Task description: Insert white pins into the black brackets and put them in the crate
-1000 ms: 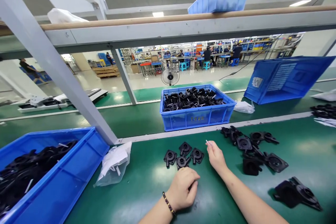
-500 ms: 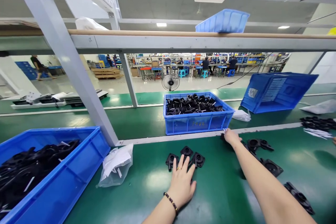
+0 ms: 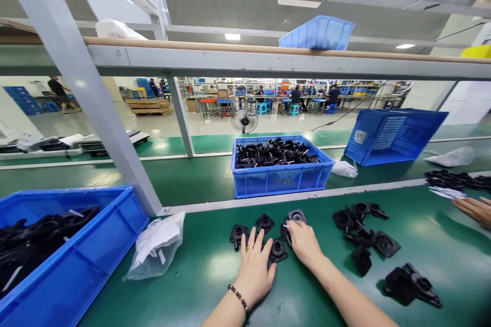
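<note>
My left hand (image 3: 256, 268), with a bead bracelet at the wrist, lies with fingers spread on a small cluster of black plastic parts. One black part (image 3: 264, 222) shows beyond its fingertips, another (image 3: 238, 235) to the left, and a third (image 3: 277, 249) by the index finger. Just right of these, my right hand (image 3: 307, 245) grips a black plastic part (image 3: 297, 215) with a square plate and round centre. Its fingertips are curled over the part, and a small white bit shows at them. Further right lie several loose black parts (image 3: 385, 243).
A blue bin (image 3: 282, 181) heaped with black parts stands beyond my hands; a larger one (image 3: 103, 245) is at left, beside a plastic bag (image 3: 157, 245) of white pieces. Another blue crate (image 3: 360, 138) lies tipped at right. Another person's hand (image 3: 477, 209) is at the right edge.
My right hand has come left from the loose pile, bringing a black part next to the cluster. My left hand stays over the cluster. Another person's hand now shows more at right.
</note>
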### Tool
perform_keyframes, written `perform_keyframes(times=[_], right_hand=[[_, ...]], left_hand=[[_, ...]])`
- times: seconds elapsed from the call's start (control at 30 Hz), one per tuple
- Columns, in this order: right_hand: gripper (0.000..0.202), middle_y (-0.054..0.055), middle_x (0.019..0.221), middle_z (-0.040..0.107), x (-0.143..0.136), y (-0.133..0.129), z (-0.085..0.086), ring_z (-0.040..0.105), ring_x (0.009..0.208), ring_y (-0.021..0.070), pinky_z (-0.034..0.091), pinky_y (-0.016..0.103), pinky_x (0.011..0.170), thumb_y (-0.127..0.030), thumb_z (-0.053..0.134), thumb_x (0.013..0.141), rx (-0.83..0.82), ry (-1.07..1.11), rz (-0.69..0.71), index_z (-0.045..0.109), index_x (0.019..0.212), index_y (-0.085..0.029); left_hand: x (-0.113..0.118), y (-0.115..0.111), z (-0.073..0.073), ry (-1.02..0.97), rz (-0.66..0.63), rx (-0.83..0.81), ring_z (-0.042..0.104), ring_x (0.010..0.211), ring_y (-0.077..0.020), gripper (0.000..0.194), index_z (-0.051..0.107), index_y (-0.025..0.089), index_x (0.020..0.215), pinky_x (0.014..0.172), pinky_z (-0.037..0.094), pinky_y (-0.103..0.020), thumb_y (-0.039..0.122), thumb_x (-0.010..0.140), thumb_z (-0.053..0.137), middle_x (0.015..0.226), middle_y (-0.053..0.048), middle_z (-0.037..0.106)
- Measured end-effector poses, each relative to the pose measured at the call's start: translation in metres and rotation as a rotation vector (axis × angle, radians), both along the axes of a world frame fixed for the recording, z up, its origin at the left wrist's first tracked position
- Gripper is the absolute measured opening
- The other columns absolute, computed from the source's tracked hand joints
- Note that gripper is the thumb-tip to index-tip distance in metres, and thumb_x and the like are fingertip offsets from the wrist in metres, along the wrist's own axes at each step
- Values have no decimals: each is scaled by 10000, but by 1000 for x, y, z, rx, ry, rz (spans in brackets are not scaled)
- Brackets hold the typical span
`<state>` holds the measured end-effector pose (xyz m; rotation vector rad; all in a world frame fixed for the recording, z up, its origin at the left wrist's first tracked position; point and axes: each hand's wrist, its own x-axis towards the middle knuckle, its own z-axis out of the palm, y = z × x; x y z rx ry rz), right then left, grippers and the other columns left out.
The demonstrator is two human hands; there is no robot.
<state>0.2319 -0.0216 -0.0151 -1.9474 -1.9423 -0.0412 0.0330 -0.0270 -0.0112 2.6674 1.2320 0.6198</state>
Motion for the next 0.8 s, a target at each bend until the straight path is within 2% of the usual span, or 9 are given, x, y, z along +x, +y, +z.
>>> perform_keyframes(times=[0.1,0.17,0.27,0.33,0.4,0.5,0.6,0.8], right_hand=[[277,136,970,635,-8,-8,0,532,942,255,383,350,751,-157,325,881,59,-19,34,590,962,-168],[266,121,937,642,-9,-11,1,538,910,243,391,328,727,-145,340,870,88,-28,48,592,949,-172],[256,103,901,646,-7,-14,3,547,864,222,399,303,703,-134,352,859,123,-29,61,591,943,-176],[266,102,903,645,-6,-15,5,549,858,218,406,301,703,-134,339,866,139,-19,75,589,947,-173],[280,107,915,646,-4,-15,5,550,880,220,415,305,716,-140,321,875,147,-2,102,587,961,-165],[299,119,948,644,1,-14,3,551,928,224,428,317,745,-149,308,882,144,34,166,582,1000,-147],[321,129,964,645,6,-12,-1,557,948,235,441,340,755,-167,289,891,152,80,233,586,1008,-143],[307,97,860,652,19,-6,-10,595,822,222,466,343,715,-261,285,903,189,149,283,584,895,-194]], left_hand=[[0,3,-5,40,-4,65,244,1298,-335,537,467,235,1247,1019,201,-612,174,716,517,1372,-93,386],[-1,5,-4,47,-28,125,250,1300,-322,622,364,251,1323,1008,231,-609,130,724,478,1391,-84,356],[-1,5,2,71,-200,202,261,1302,-293,654,263,295,1366,1013,264,-575,135,761,451,1423,-55,299],[-1,4,6,95,-320,207,303,1283,-289,608,321,302,1339,1022,273,-556,177,767,483,1416,-53,316],[-2,2,8,113,-347,163,369,1244,-293,549,404,295,1286,1017,291,-551,217,756,525,1379,-67,379],[-2,2,9,130,-256,68,405,1216,-296,528,450,286,1243,1004,312,-554,223,732,566,1334,-83,438],[-4,5,9,120,-160,13,357,1247,-301,529,464,285,1227,1021,266,-573,219,716,587,1337,-73,435],[-9,12,15,29,93,37,320,1265,-308,404,528,261,1159,1030,189,-614,150,772,489,1296,-88,468]])
